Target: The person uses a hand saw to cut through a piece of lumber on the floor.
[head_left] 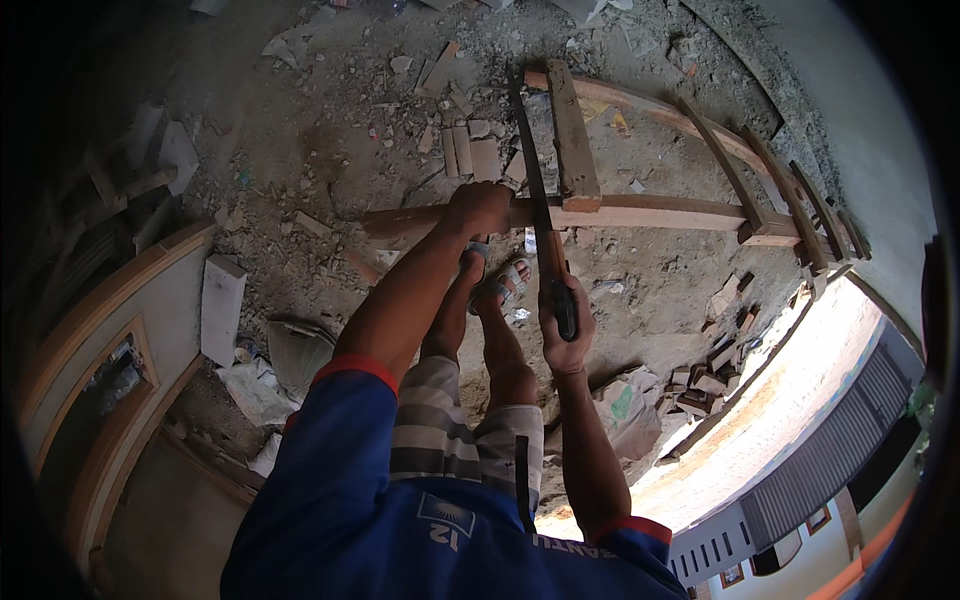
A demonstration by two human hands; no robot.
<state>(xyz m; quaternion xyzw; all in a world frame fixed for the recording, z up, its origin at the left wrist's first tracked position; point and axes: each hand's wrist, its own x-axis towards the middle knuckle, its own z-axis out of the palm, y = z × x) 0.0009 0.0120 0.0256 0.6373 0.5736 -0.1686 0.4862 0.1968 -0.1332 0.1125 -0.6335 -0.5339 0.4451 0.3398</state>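
Observation:
My left hand is closed on a long wooden beam, near its left part. My right hand grips the black handle of a hand saw, whose long dark blade crosses the beam just right of my left hand and points away from me. A short wooden plank lies crosswise beside the blade, its near end on the beam. Below the beam show my two feet in sandals.
More wooden pieces of a ladder-like frame reach toward the right wall. Rubble and scraps cover the floor. A framed panel stands at left, broken bricks lie at right, near a sunlit opening.

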